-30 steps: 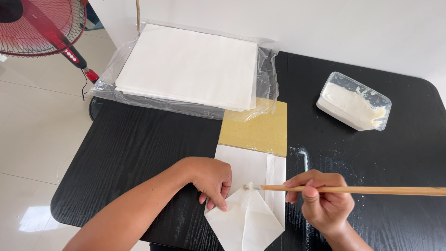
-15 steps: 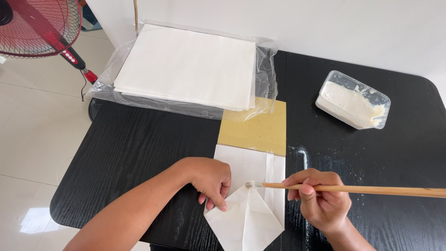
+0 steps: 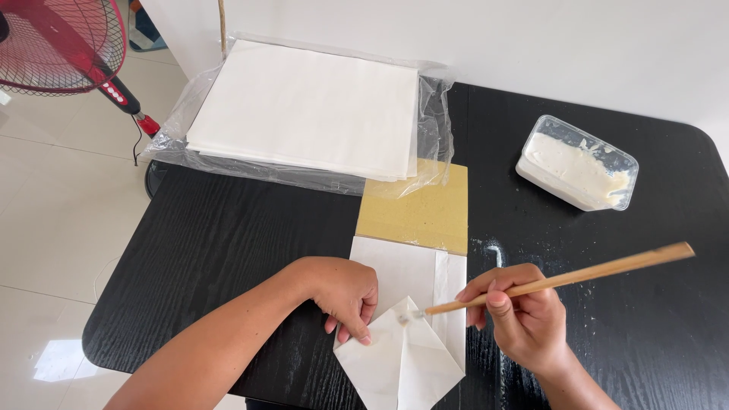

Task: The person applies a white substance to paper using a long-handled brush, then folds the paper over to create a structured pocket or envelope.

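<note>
At lower centre of the frame, the left hand presses fingertips on a folded white paper; the right hand, fingers closed around a wooden stick, aims its tip leftward at the fold's peak, bare black table beyond

On the black bench, the left hand presses down a folded white paper while the right hand holds a wooden stick, its tip touching the fold, near a tub of white paste.
</note>
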